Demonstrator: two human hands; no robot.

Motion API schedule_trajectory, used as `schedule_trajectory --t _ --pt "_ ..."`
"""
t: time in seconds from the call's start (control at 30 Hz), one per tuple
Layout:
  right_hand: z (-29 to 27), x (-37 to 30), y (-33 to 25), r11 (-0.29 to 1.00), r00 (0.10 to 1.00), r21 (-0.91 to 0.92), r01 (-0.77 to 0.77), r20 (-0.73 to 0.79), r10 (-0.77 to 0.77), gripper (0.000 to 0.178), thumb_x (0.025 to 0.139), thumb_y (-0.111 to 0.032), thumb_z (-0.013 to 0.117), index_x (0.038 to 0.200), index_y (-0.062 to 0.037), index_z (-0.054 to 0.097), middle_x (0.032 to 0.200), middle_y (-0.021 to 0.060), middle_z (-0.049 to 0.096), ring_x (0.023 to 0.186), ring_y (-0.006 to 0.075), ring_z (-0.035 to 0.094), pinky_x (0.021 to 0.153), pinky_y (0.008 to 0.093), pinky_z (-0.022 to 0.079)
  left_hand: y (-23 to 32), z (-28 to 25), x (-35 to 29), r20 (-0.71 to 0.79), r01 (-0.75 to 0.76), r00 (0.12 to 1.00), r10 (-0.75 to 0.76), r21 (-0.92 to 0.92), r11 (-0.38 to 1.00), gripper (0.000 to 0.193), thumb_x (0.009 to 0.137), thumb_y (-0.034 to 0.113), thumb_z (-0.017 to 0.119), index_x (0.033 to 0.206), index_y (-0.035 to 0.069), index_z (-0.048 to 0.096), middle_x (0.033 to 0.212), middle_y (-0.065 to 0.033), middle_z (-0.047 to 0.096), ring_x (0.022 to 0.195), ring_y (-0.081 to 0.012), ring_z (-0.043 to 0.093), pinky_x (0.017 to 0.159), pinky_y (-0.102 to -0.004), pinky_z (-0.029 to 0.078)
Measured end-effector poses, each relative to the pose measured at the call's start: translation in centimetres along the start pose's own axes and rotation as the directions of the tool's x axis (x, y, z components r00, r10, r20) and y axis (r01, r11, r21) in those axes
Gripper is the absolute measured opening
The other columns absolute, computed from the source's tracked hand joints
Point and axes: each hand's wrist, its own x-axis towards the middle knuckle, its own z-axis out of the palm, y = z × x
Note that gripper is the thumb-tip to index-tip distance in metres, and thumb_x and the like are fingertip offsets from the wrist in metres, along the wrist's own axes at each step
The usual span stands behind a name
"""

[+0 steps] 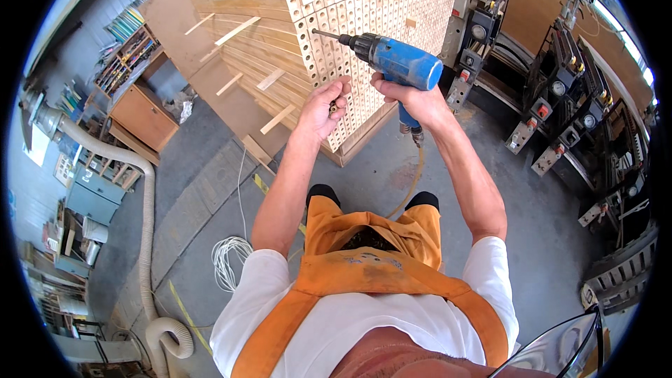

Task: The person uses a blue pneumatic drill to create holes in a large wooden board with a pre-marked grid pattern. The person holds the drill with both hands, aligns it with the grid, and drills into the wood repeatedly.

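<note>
My right hand (413, 98) grips a blue pneumatic drill (402, 61) by its handle, and a yellowish hose runs down from the base. The drill's long thin bit (325, 33) points left, across the face of a wooden block panel (381, 0) covered in rows of round holes. To the left of the drill, my left hand (323, 108) is closed near the lower left edge of that panel. A small brass-coloured piece shows between its curled fingers, too little of it to name.
Wooden strips (238, 31) stick out from the stack's left side. A coiled white cable (229, 263) lies on the floor, and a ribbed hose (147, 231) runs along the left. Machinery with gauges (560, 91) stands to the right. A wooden cabinet (143, 117) is at the far left.
</note>
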Motion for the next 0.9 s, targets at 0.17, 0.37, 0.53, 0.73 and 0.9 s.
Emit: schedule_trajectory --t 0.17,0.37,0.53,0.73,0.9 --pt "-0.4 -0.1 0.4 1.0 0.999 0.018 0.023 0.022 -0.023 0.023 0.08 -0.008 0.07 0.102 -0.0044 0.066 0.091 0.0032 0.067 0.081 0.0114 0.061 0.069 0.0279 0.05 0.9 0.4 0.3 -0.03 -0.057 0.998 0.055 -0.052 0.997 0.026 0.096 0.013 0.051 0.117 -0.001 0.053 0.092 -0.0032 0.056 0.063 -0.0056 0.046 0.044 -0.0161 0.034" --pt "-1.6 -3.2 0.9 0.996 0.999 0.092 -0.021 0.051 0.016 0.026 0.079 -0.008 0.071 0.104 -0.0049 0.067 0.095 0.0058 0.069 0.088 0.0155 0.065 0.071 0.0311 0.052 3.9 -0.2 0.8 0.009 -0.158 0.986 0.164 -0.218 0.963 0.022 0.098 0.022 0.051 0.106 0.002 0.055 0.087 -0.0015 0.054 0.062 -0.005 0.042 0.043 -0.016 0.033" --pt "-3.4 -4.3 2.9 0.96 0.99 0.243 -0.138 0.063 0.126 0.029 0.078 -0.006 0.07 0.107 -0.0039 0.065 0.096 0.0093 0.069 0.091 0.0189 0.066 0.068 0.0304 0.053 4.0 0.9 0.4 0.145 -0.132 0.978 0.152 -0.137 0.982 0.023 0.098 0.026 0.051 0.104 0.004 0.055 0.083 -0.0012 0.053 0.059 -0.0032 0.042 0.041 -0.0146 0.031" --pt "-4.0 -4.1 3.3 0.992 0.996 0.116 -0.054 0.072 0.046 0.026 0.079 -0.006 0.069 0.104 -0.0049 0.066 0.095 0.0054 0.068 0.083 0.0129 0.062 0.07 0.0286 0.051 4.3 1.6 1.9 0.012 -0.136 0.991 0.136 0.169 0.976 0.026 0.099 0.028 0.049 0.105 0.003 0.055 0.078 -0.0005 0.051 0.058 -0.0042 0.042 0.042 -0.016 0.031" --pt "-0.8 -2.1 4.5 0.987 0.999 0.157 -0.023 -0.032 0.028 0.024 0.08 -0.006 0.069 0.104 -0.004 0.065 0.095 0.0078 0.068 0.083 0.0134 0.062 0.069 0.0284 0.05 4.2 2.8 3.6 -0.027 -0.255 0.967 0.253 -0.111 0.961 0.027 0.1 0.028 0.047 0.109 0.003 0.053 0.081 -0.0009 0.05 0.06 -0.0058 0.042 0.043 -0.0167 0.031"
